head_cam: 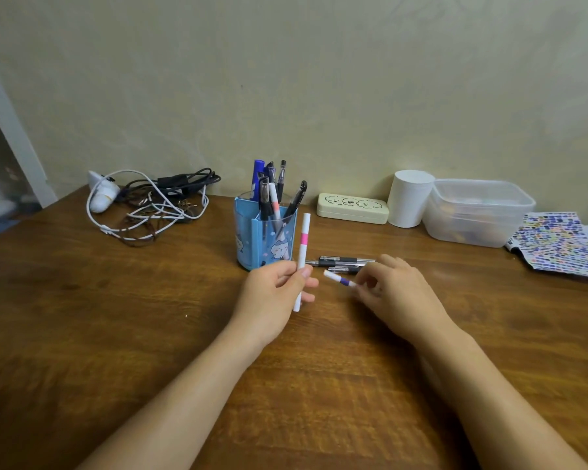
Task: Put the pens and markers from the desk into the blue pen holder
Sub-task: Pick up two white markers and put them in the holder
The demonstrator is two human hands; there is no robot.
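The blue pen holder [264, 239] stands mid-desk with several pens and markers upright in it. My left hand [275, 293] grips a white marker with a pink band [303, 252], held nearly upright just right of the holder. My right hand [396, 293] pinches a white marker with a purple band [339, 278], which points left, low over the desk. Behind it, three black pens [343, 262] lie side by side on the wood.
A tangle of cables and a white mouse [143, 201] lie at the back left. A cream case [352, 207], a white cylinder [408, 198], a clear plastic box [476, 212] and a dotted sheet [557, 244] line the back right. The wall runs behind.
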